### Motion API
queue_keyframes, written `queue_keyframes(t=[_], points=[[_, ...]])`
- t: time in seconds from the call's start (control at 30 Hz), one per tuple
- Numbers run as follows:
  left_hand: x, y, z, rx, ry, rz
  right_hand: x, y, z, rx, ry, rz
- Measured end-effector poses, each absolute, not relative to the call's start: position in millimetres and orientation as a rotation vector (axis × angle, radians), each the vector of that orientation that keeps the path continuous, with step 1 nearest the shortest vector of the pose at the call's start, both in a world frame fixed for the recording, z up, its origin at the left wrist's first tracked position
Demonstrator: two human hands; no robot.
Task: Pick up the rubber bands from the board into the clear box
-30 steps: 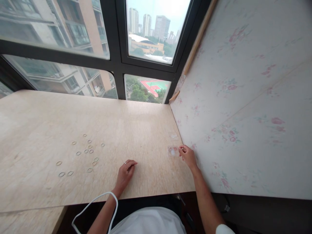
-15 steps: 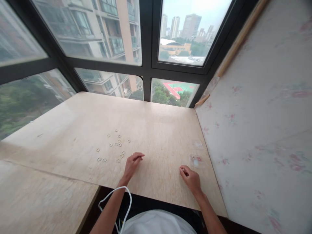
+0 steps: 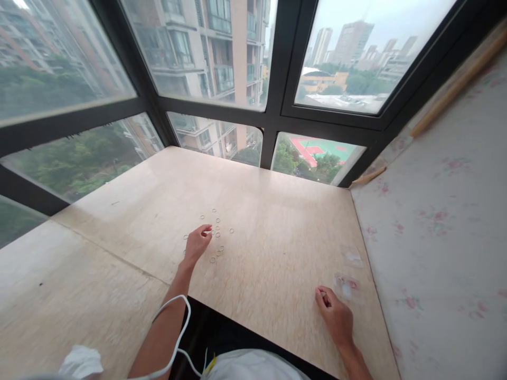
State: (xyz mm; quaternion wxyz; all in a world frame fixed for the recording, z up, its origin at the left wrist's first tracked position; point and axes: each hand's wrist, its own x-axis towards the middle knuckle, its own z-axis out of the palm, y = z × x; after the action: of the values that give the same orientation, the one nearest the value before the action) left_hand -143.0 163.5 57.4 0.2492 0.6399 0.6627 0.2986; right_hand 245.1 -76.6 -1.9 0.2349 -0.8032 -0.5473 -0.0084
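Observation:
Several thin pale rings (image 3: 217,220) lie scattered on the stone-patterned window ledge (image 3: 257,285). My left hand (image 3: 197,243) is over the left part of this scatter, its fingers curled and the tips close to a ring (image 3: 217,235). It partly hides some of the rings; whether it grips one I cannot make out. Further right, my right hand (image 3: 335,314) rests low over the ledge, closed with thumb and forefinger together. Anything inside that pinch is too small to name. Just beyond it lies a clear plastic packet (image 3: 347,286) with something reddish and white in it.
Another clear packet (image 3: 351,257) lies beside the flowered wall (image 3: 439,221). Dark-framed windows (image 3: 269,124) border the ledge at the back and left. A white cable (image 3: 186,322) loops by my left forearm. A crumpled white tissue (image 3: 81,361) is at lower left.
My left hand has moved left and away from me, over the rings. My right hand stays closed near the packets. The view has turned left.

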Motion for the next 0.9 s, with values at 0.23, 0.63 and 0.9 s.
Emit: queue_keyframes(t=[0.23,0.63,0.9], points=[[-137.6,165.8,40.3,2.222,1.836,0.508,244.6,-74.1,0.3,-2.208,-1.499,-0.023],[-124.2,175.8,58.7,2.75,1.557,-0.089,246.6,-74.6,-3.8,-2.17,-1.496,-0.001],[-121.4,183.4,69.6,2.67,1.518,0.05,245.1,-73.2,0.4,-2.162,-1.494,0.039]])
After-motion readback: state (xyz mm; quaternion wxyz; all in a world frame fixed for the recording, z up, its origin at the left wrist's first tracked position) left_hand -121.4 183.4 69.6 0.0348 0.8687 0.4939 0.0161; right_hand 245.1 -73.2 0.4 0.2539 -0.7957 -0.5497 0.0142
